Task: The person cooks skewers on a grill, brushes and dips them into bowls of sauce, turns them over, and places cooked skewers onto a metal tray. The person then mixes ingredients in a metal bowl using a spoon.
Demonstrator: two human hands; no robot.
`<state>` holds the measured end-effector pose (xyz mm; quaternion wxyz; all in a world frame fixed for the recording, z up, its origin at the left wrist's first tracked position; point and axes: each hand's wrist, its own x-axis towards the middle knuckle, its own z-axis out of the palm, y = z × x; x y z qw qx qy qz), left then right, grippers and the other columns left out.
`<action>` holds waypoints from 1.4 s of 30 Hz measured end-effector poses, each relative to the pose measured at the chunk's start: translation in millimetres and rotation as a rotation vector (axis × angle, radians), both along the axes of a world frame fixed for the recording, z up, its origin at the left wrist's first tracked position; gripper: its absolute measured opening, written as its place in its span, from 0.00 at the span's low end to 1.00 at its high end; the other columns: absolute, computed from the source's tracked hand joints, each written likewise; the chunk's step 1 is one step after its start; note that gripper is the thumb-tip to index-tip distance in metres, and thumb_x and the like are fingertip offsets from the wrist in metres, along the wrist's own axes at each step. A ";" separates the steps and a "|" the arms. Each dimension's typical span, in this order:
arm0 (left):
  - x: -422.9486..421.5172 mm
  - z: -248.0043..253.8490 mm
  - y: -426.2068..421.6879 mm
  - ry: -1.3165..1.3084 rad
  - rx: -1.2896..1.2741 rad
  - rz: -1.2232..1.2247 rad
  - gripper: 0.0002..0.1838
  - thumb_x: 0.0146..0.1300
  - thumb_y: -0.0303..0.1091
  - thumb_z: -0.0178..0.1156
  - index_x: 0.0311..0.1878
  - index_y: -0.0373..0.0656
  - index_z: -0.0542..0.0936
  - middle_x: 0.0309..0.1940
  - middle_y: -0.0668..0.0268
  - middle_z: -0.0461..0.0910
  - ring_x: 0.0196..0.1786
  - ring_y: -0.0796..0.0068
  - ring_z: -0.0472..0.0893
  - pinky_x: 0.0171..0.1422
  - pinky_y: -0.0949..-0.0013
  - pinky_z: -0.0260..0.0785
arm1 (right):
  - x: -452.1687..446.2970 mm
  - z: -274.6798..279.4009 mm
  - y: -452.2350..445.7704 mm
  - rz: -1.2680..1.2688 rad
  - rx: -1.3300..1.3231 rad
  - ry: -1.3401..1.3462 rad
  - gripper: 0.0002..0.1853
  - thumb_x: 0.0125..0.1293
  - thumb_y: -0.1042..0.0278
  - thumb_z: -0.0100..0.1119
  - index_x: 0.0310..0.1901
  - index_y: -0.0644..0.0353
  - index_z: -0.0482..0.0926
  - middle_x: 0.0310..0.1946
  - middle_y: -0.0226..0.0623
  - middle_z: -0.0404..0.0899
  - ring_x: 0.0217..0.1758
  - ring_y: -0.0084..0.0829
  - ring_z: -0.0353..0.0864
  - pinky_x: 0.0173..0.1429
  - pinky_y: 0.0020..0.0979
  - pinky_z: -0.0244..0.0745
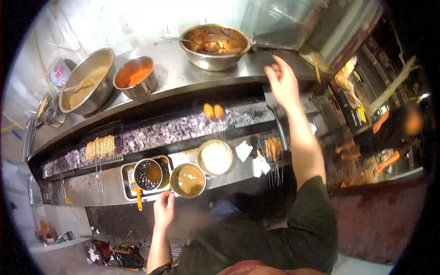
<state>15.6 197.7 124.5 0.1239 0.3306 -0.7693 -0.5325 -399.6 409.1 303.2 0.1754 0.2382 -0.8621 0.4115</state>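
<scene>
My left hand [164, 209] is at the near left edge of a steel pot of brown sauce [188, 180], its fingers curled together. Whatever they grip, if anything, is hidden. Stretched forward, my right hand [283, 82] is over the back counter with fingers apart and nothing in them. Nearest to it is a steel bowl of dark, oily food [214, 62]. Below that hand lies a long-handled metal tool [279, 126]. Two browned pieces on skewers [213, 111] sit over the coals. Beside the sauce pot stand a pot of pale liquid [214, 157] and a pot of dark liquid [148, 174].
A long charcoal grill [160, 135] crosses the view, with skewered food on a wire rack [100, 147] at left. An orange-handled brush [139, 198] leans on a tray. Red powder [133, 77] fills a pot behind. Another person [389, 133] is at right.
</scene>
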 end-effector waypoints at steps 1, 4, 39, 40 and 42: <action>-14.9 15.9 -2.2 -0.022 -0.034 -0.030 0.08 0.64 0.31 0.56 0.39 0.34 0.77 0.29 0.62 0.80 0.32 0.78 0.76 0.39 0.73 0.69 | -25.9 14.5 -23.7 0.041 0.178 0.071 0.29 0.64 0.44 0.51 0.60 0.56 0.69 0.52 0.46 0.75 0.54 0.41 0.76 0.58 0.38 0.70; -76.1 63.0 -11.8 0.077 -0.145 -0.079 0.08 0.63 0.32 0.57 0.39 0.36 0.77 0.27 0.62 0.79 0.30 0.77 0.77 0.38 0.72 0.70 | -62.2 61.1 -88.0 0.052 0.672 -0.094 0.30 0.61 0.41 0.51 0.57 0.56 0.73 0.47 0.48 0.78 0.51 0.43 0.78 0.57 0.39 0.71; -403.3 141.9 -75.5 0.294 -0.276 -0.043 0.15 0.69 0.38 0.46 0.36 0.33 0.70 0.20 0.57 0.75 0.19 0.68 0.75 0.27 0.64 0.68 | -160.1 75.5 -179.4 0.398 0.597 -0.335 0.16 0.61 0.61 0.53 0.35 0.67 0.82 0.31 0.55 0.79 0.33 0.42 0.81 0.41 0.37 0.75; -404.7 136.3 -78.9 0.318 -0.295 -0.042 0.15 0.69 0.38 0.46 0.36 0.33 0.70 0.21 0.56 0.75 0.22 0.65 0.75 0.30 0.63 0.68 | -167.5 70.7 -175.2 0.400 0.537 -0.279 0.19 0.63 0.58 0.50 0.34 0.68 0.81 0.32 0.56 0.78 0.33 0.44 0.79 0.43 0.38 0.75; -408.8 120.8 -87.1 0.361 -0.340 -0.040 0.15 0.68 0.38 0.46 0.36 0.32 0.69 0.21 0.53 0.75 0.26 0.61 0.77 0.34 0.61 0.68 | -178.6 63.7 -171.1 0.373 0.550 -0.110 0.20 0.64 0.56 0.48 0.34 0.68 0.81 0.32 0.55 0.79 0.33 0.46 0.79 0.45 0.41 0.75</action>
